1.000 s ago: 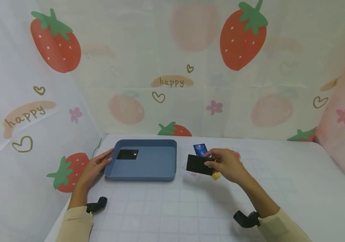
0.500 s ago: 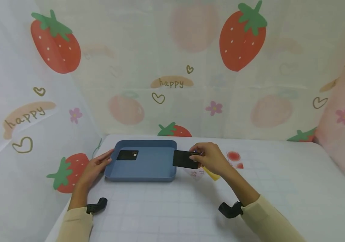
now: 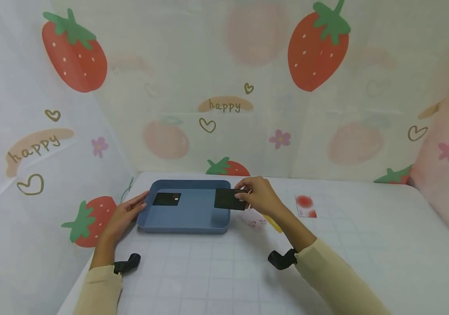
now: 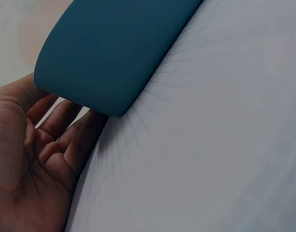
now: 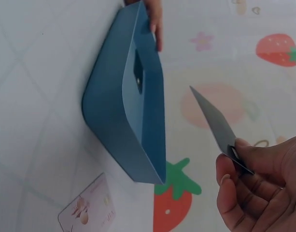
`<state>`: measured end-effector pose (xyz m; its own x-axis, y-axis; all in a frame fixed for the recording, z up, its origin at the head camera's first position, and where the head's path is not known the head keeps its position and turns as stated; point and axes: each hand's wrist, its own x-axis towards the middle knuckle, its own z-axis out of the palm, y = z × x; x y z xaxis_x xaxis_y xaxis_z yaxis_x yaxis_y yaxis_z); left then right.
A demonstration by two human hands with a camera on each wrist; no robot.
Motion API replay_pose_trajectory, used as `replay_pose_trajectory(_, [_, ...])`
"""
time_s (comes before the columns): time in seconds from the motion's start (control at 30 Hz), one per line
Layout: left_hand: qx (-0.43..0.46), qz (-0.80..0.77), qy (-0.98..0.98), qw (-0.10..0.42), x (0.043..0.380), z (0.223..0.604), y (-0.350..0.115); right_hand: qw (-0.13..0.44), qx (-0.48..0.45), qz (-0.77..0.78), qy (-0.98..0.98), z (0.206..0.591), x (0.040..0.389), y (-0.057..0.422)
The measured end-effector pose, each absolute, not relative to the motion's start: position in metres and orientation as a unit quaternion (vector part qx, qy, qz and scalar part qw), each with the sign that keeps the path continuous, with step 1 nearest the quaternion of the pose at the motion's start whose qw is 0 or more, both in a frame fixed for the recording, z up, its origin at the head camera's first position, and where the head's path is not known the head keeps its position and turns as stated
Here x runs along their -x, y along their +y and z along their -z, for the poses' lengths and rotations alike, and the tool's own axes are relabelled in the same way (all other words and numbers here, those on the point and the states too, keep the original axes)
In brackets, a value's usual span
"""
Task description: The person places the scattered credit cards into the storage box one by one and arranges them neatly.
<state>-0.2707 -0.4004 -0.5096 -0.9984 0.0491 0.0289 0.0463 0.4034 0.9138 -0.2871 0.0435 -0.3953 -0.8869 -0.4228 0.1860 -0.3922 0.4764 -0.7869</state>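
A black card (image 3: 226, 199) is pinched between the thumb and fingers of my right hand (image 3: 261, 197). The card is held in the air over the right rim of the blue tray (image 3: 193, 218), apart from it in the right wrist view. Inside the tray, toward its left end, lies another black card (image 3: 166, 199) with a small chip. My left hand (image 3: 125, 218) rests against the tray's left end, fingers extended along its wall. In the left wrist view the tray corner (image 4: 109, 58) hides the fingertips of that left hand (image 4: 46, 150).
Right of the tray a pale pink card (image 3: 252, 218) lies on the white gridded tabletop (image 3: 193, 271). A yellow card (image 3: 273, 223) is partly hidden by my right forearm. Farther right lies a red and white card (image 3: 305, 206). Strawberry-printed curtains (image 3: 224, 70) hang behind.
My right hand has carried the black card leftward from above the loose cards to the tray's right rim. The red and white card has come into full view. My left hand stays put.
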Motion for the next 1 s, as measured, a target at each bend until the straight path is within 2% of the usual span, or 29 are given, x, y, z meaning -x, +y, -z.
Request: replay_pose_trajectory(1.0, [-0.034,-0.559,0.828,0.002,0.27,0.508,-0.401,0.062,0.224,0.448,0.863,0.415,0.316,-0.018])
